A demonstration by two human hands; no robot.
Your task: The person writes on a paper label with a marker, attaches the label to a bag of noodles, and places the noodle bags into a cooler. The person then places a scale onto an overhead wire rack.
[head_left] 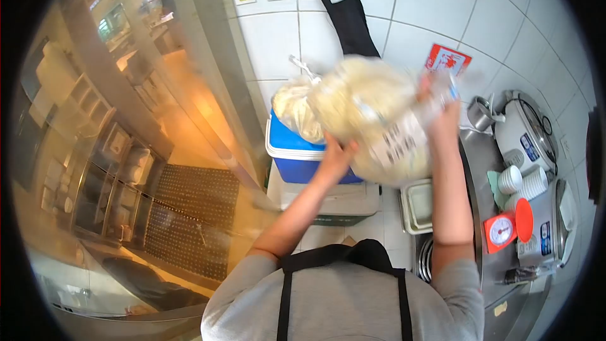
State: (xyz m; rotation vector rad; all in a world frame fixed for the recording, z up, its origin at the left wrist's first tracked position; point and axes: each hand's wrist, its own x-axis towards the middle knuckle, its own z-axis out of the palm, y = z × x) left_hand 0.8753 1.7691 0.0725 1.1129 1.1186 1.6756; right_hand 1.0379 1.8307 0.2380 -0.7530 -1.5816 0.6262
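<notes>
A large clear plastic bag [366,104] full of something pale yellow is held up in front of me, blurred by motion; I cannot make out its contents. It carries a white printed patch. My right hand [442,107] is closed around the gathered plastic at its right end. Against its lower left side presses my left hand [339,156], thumb and fingers apart, helping to bear it. Just beyond, a smaller knotted bag [293,110] with similar pale contents rests on a blue cooler box [278,142]. The large bag covers part of that cooler.
The cooler stands on a larger pale box [284,196]. To the right, a metal counter [476,183] holds a red dial scale [500,232], stacked white cups [530,184] and a rice cooker [524,129]. White trays [416,205] sit lower. A glass partition runs along the left.
</notes>
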